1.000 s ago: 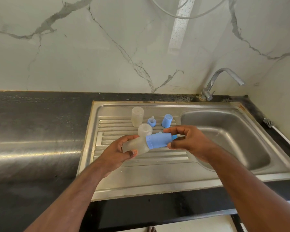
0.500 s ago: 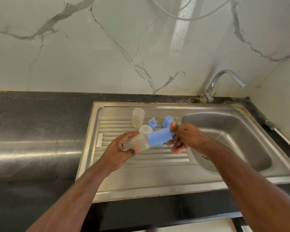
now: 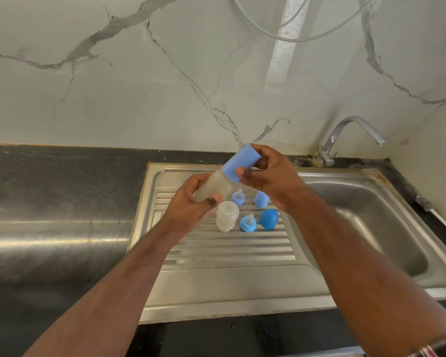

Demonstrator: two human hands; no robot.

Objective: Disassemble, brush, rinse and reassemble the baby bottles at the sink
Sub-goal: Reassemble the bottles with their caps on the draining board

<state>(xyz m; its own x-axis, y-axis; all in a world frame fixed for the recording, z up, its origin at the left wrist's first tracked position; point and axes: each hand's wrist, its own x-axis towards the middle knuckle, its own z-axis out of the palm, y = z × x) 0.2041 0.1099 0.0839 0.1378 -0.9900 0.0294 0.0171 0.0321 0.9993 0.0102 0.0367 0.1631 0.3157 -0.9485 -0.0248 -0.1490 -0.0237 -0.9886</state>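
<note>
Marble-patterned wall (image 3: 139, 86) across the upper half of the frame. Dark surface (image 3: 49, 191) along the left and bottom. Steel sink (image 3: 216, 292) at centre, ribbed drainboard to the left, basin (image 3: 366, 228) to the right. Tap (image 3: 345, 135) at upper right, behind the basin.

Held above the drainboard at centre frame: one cloudy bottle (image 3: 216, 188), tilted, blue cap (image 3: 238, 162) pointing to the upper right. Left hand (image 3: 191, 204) with grip clamped round the bottle body. Right hand (image 3: 271, 176) with grip clamped on the blue cap, thumb and fingers curled round it.

Standing on the drainboard below the hands: second cloudy bottle (image 3: 226, 218), uncapped; just right of it, blue ring with teat (image 3: 248, 224), then darker blue cap (image 3: 269, 218). Behind these, partly hidden: another blue ring with teat (image 3: 238, 197) and a light blue cap (image 3: 261, 200).
</note>
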